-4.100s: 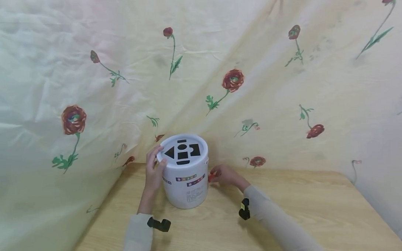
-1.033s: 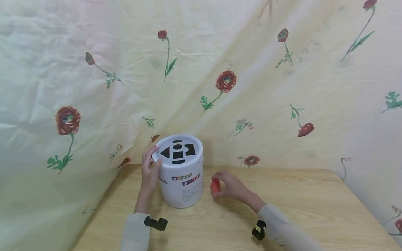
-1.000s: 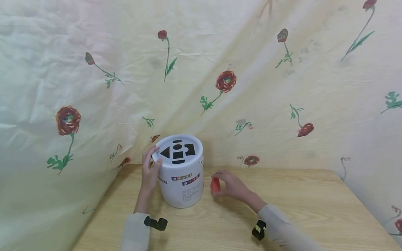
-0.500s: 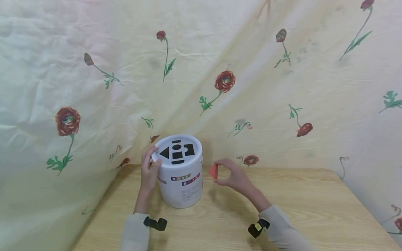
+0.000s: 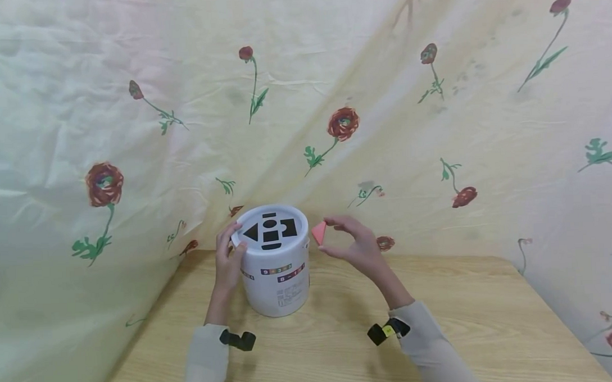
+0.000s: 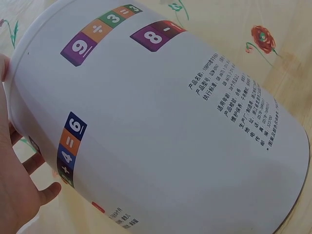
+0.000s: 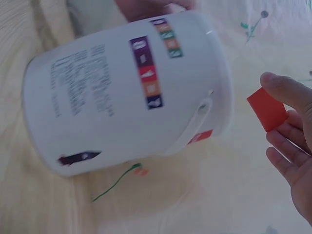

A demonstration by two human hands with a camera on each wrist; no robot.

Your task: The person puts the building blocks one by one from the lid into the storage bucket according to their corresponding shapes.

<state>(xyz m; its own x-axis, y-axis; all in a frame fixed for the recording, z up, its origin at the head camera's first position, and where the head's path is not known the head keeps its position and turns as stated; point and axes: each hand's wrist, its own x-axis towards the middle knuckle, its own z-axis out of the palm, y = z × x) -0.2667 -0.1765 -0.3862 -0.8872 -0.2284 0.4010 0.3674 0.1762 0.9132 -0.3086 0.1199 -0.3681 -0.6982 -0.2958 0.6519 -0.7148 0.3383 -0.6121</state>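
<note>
A white shape-sorter bucket (image 5: 261,291) stands upright on the wooden table, number-sum stickers on its side. Its lid (image 5: 257,248) has several dark cut-outs, among them a triangle, a circle and a square. My left hand (image 5: 229,269) grips the bucket's left side at the rim, thumb toward the front; in the left wrist view some of its fingers pass behind the wall. My right hand (image 5: 362,250) pinches a red triangular block (image 5: 319,233) between thumb and fingers, in the air just right of the lid and apart from it. The right wrist view shows the block's (image 7: 268,111) flat rectangular side.
The wooden table (image 5: 467,314) extends to the right of the bucket. A flower-printed cloth (image 5: 284,158) hangs behind and at both sides, close to the bucket's back. A white handle (image 7: 197,119) is attached to the bucket's right side.
My right hand first drew the red block away from the bucket's side, then lifted it from table level to lid height, turning its triangular face into view. My left hand keeps its grip.
</note>
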